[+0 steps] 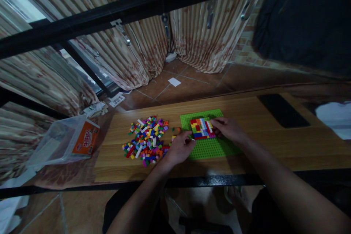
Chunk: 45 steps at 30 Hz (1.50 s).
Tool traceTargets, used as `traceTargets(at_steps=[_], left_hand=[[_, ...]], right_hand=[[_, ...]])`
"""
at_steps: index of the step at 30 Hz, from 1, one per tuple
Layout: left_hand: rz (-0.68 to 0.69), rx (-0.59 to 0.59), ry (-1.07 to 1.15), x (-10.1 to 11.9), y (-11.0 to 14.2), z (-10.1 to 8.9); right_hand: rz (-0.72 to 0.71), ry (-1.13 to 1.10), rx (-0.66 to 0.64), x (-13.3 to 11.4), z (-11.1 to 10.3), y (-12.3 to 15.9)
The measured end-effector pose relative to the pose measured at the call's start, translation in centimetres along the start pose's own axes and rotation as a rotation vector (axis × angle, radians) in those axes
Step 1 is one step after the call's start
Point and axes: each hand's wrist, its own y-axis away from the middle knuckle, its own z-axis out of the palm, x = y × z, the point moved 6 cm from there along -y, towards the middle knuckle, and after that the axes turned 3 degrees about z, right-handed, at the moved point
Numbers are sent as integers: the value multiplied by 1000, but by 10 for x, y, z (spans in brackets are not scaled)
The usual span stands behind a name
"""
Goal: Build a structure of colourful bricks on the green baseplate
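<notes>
A patchwork of multi-coloured toy bricks is set on a green studded baseplate. At its right edge is my right hand, its fingers bent and closed against the bricks there. My left hand hovers over the baseplate's left edge, thumb and forefinger drawn together beside the patchwork's lower left corner. Something small and white shows at those fingertips, too small to name for certain. To the left lies a loose heap of mixed small bricks, with a few strays between it and the baseplate.
The wooden table also holds a dark flat phone-like slab at the right. A clear plastic bin with an orange label stands left of the table. A black bar crosses above, before striped curtains.
</notes>
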Motion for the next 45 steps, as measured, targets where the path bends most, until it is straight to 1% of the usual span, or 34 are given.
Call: traceTargets(at_steps=[3,7,12,17,23,27,31,35,39,45], left_hand=[[4,12,6,0,0,0],[-27,11,1,-3,0,0],[-15,10,0,-5,-1,0],[-11,9,7,-6,-1,0],[-25,20,74,-9,-1,1],[-21,58,207,-9,-2,-2],[3,123,266,-5,-5,-11],[-8,210,327,-5,-8,-17],[-31,251,410,-7,-10,-15],[7,275,451,-4,-12,-12]], right_hand=[[-6,37,39,1,0,1],[21,60,83,1,0,2],[39,102,118,1,1,2],[13,97,73,3,2,1],[-25,71,-27,3,1,3],[-63,61,-81,1,2,5],[-92,111,-33,1,2,7],[-120,160,-12,1,2,8],[-126,178,-12,2,1,8],[-81,139,-41,4,1,5]])
